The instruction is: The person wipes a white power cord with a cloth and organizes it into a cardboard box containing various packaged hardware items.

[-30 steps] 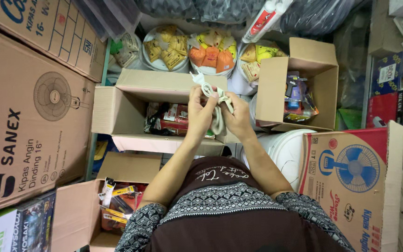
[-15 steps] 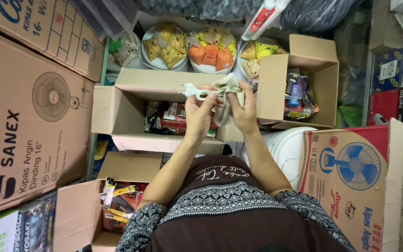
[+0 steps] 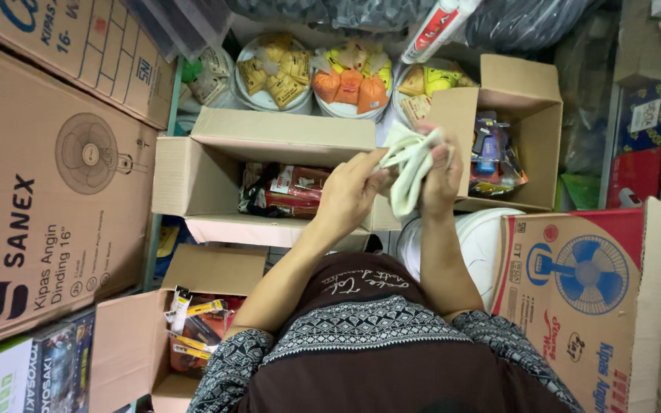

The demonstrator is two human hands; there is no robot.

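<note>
Cardboard fills our left side: a tall fan carton [image 3: 47,199] leans at nine o'clock, and an open box [image 3: 128,359] of small packaged goods sits at seven o'clock. Just ahead of us a wide open box [image 3: 269,164] holds red and black packets, partly screened by our left forearm. Our left hand [image 3: 350,191] reaches across it, fingers curled and pinching the near end of the white cord bundle [image 3: 408,164]. That bundle hangs between both hands at about one o'clock, over the gap between the two open boxes. Our right hand [image 3: 444,180] is closed around its far side, and the cord covers most of the fingers. Behind, at twelve o'clock, three round tubs [image 3: 350,84] carry yellow and orange sachets. A smaller open box [image 3: 510,134] at two o'clock holds blister packs, its contents hard to make out. A white bucket [image 3: 476,245] at three o'clock is half hidden by our right arm, beside a red fan carton [image 3: 583,291] cut off by the frame edge.
</note>
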